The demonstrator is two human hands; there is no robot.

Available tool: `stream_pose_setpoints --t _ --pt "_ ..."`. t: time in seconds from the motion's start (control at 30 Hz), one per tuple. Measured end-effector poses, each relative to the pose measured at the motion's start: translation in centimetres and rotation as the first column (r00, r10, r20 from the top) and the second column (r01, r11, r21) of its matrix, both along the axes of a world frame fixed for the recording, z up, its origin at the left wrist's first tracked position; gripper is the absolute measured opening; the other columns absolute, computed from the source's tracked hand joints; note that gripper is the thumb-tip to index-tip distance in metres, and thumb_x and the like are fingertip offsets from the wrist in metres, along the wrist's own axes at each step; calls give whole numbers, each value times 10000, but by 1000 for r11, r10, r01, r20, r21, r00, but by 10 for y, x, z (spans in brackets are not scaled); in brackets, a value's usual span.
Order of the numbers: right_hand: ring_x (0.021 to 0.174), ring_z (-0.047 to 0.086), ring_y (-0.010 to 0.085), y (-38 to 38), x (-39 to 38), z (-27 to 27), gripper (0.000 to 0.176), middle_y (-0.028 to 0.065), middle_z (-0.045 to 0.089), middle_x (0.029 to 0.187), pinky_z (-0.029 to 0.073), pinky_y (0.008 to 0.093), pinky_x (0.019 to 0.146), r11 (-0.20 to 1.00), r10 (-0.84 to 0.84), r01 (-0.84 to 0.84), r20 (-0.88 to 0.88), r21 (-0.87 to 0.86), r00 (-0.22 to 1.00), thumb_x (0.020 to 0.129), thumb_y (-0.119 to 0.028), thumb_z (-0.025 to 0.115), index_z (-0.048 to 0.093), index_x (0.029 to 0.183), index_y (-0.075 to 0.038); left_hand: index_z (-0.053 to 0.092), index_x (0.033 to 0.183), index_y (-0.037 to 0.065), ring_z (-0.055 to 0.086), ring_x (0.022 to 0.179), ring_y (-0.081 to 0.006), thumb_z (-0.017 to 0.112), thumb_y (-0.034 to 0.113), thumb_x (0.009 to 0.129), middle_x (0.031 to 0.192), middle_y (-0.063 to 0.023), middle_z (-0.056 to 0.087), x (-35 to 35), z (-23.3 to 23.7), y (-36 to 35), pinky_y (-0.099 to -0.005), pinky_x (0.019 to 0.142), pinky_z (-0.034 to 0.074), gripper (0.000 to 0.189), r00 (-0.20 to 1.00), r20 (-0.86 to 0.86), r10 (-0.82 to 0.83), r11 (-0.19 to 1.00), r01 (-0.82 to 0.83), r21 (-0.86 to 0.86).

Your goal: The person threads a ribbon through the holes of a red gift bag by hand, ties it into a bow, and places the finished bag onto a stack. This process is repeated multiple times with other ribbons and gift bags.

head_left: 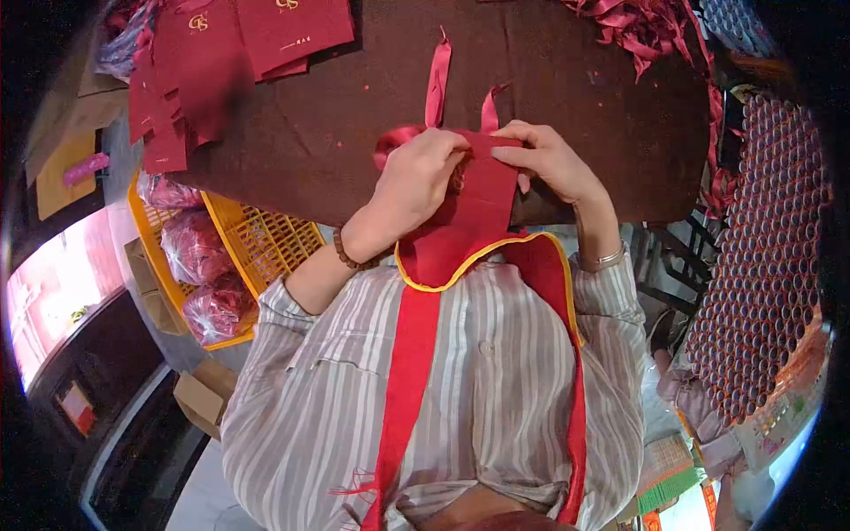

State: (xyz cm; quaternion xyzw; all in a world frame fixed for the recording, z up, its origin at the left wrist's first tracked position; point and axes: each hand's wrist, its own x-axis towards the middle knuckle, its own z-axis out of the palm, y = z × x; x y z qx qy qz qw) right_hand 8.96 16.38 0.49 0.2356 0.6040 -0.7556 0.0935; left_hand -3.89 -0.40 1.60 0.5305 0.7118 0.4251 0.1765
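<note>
A small dark red gift bag (482, 190) with a gold logo is held up at the table's near edge. My left hand (421, 168), with a beaded bracelet on the wrist, pinches its upper left part and partly covers the logo. At the upper right corner my right hand (549, 159) has thumb and fingers closed on the bag's edge. A pink-red satin ribbon (436, 84) runs upward from beside my left hand, and a shorter ribbon end (490, 111) stands near my right fingertips. What lies inside my finger grips is hidden.
Flat red bags (301, 35) with gold logos lie at the table's (611, 150) upper left. A tangle of ribbons (642, 35) is at upper right. Yellow crates (266, 243) with plastic-wrapped red bundles (195, 248) stand left. A red apron (416, 354) with yellow trim hangs on my chest.
</note>
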Motion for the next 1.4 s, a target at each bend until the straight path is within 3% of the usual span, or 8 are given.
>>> stream_pose_setpoints --t 0.07,0.13,0.2,0.33,0.57,0.63,0.9,1.4 --pt "558 541 107 1 0 0 278 53 558 900 430 230 500 1000 3 -3 -1 15 1000 835 -155 603 596 1034 39 564 892 2 590 761 -323 554 48 822 822 -160 582 2 0 0 -386 633 474 84 996 -91 -1 1000 2 11" --pt "567 546 108 1 0 -3 274 53 554 894 436 227 508 1000 7 -7 30 -6 1000 836 -157 601 601 1032 35 568 883 10 586 738 -313 568 51 811 803 -148 577 6 1 4 -380 618 473 83 998 -69 17 999 -14 51" --pt "571 548 108 0 -1 3 273 53 554 893 438 228 509 1000 11 -11 29 24 1000 836 -159 602 602 1030 34 570 866 17 583 706 -305 578 44 796 772 -139 568 5 -3 10 -376 598 469 76 980 -193 53 994 -32 108" --pt "585 554 108 -2 1 3 269 56 549 892 444 230 515 999 -16 16 11 46 1000 837 -162 604 605 1023 32 591 845 13 599 708 -302 620 15 761 768 -134 589 6 -8 13 -366 606 477 89 975 -207 75 996 -65 54" --pt "582 567 110 -3 1 6 255 48 588 829 453 229 512 999 -20 18 46 40 999 838 -160 604 607 1014 24 569 826 16 583 688 -296 615 23 755 749 -130 565 12 -17 14 -372 587 470 85 978 -196 66 991 -41 125" --pt "602 562 73 -3 2 7 253 28 615 820 457 194 516 1000 -18 18 73 5 997 853 -174 583 595 1035 2 551 826 20 572 680 -293 602 38 766 747 -125 550 12 -18 14 -375 582 466 81 975 -210 70 987 -37 157" --pt "656 589 86 -5 5 8 258 32 623 848 495 210 549 999 -37 39 66 -33 997 860 -177 575 585 1040 8 541 816 29 560 659 -285 587 35 750 737 -118 540 15 -25 17 -378 561 452 80 964 -262 39 978 17 208" --pt "696 579 71 -9 7 11 233 21 613 864 496 205 550 997 -57 60 71 -48 996 873 -174 571 582 1036 -8 573 818 23 580 666 -305 629 17 741 733 -126 575 16 -21 9 -364 574 456 96 960 -263 97 986 -57 154"
